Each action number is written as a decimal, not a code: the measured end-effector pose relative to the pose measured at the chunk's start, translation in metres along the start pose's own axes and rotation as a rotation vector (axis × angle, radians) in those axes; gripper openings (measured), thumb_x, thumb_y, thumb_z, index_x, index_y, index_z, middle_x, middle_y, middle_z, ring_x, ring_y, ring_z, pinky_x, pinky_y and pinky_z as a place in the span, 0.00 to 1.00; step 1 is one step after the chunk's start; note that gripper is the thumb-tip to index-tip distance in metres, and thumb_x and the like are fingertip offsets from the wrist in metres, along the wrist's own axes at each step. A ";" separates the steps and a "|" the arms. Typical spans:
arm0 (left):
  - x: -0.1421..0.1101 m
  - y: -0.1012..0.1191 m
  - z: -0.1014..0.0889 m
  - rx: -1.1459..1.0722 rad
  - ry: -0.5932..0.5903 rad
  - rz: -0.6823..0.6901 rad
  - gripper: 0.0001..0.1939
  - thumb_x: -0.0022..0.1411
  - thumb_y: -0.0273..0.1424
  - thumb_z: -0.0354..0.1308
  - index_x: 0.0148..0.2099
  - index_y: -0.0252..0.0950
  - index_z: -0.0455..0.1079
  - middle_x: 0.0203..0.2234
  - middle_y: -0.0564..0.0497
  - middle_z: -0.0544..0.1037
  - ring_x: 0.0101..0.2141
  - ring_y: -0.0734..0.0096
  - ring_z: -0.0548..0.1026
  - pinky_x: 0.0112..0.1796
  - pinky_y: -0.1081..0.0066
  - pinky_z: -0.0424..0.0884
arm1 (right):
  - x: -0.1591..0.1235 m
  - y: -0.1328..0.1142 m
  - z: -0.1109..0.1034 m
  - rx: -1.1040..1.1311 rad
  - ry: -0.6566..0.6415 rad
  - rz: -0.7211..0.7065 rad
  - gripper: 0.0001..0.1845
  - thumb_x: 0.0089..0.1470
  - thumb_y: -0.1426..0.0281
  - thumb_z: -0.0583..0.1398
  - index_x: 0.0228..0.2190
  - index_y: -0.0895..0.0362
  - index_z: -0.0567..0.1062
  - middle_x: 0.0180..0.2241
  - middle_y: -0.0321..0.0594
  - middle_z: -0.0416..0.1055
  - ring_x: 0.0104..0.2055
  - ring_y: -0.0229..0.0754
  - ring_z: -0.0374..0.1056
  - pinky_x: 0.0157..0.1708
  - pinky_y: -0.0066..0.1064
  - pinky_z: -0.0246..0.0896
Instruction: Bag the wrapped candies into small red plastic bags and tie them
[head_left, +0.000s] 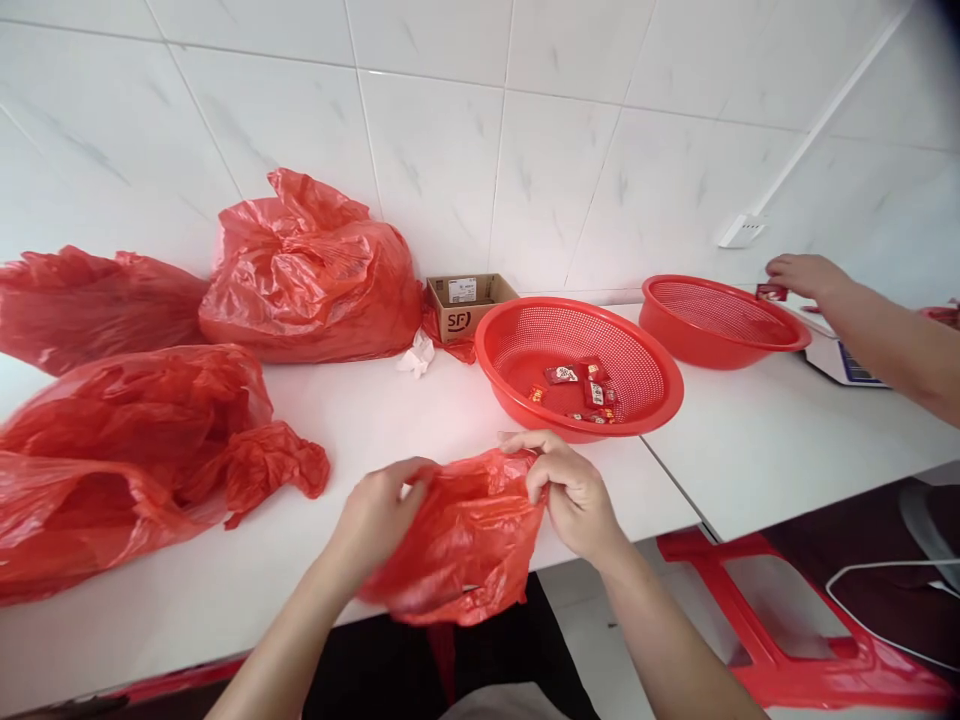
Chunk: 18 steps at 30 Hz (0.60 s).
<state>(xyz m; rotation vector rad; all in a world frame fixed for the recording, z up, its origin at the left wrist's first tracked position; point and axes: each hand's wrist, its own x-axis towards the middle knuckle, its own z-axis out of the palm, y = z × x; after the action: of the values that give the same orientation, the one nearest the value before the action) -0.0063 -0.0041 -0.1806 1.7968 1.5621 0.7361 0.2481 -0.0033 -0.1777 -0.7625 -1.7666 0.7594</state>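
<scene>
I hold a small red plastic bag (pixel 461 545) at the front edge of the white table (pixel 390 420). My left hand (pixel 379 520) grips its left rim with closed fingers. My right hand (pixel 566 490) pinches its right rim, and the bag's mouth is stretched between them. Just beyond my right hand stands a red mesh basket (pixel 525 345) holding several small red wrapped sweets (pixel 589 385).
Three stuffed red plastic bags (pixel 311 270) (pixel 90 305) (pixel 127 455) fill the table's left side. A small cardboard box (pixel 466 303) stands by the tiled wall. A second red basket (pixel 716 320) sits at the right, where another person's hand (pixel 806 275) holds a small red packet over a scale (pixel 840 360). A red stool (pixel 795 630) stands below.
</scene>
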 end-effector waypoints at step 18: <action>-0.041 -0.015 -0.021 -1.265 0.097 -0.544 0.06 0.53 0.32 0.63 0.30 0.34 0.73 0.29 0.49 0.78 0.30 0.68 0.75 0.32 0.70 0.76 | 0.011 -0.005 0.070 -0.622 -0.447 0.241 0.21 0.57 0.71 0.57 0.52 0.56 0.70 0.52 0.48 0.70 0.54 0.53 0.65 0.53 0.46 0.60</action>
<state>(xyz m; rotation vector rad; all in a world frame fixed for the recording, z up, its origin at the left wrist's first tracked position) -0.0373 -0.0411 -0.1791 0.4013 1.0752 1.1484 0.1781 -0.0078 -0.1871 -1.3124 -2.3905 0.5579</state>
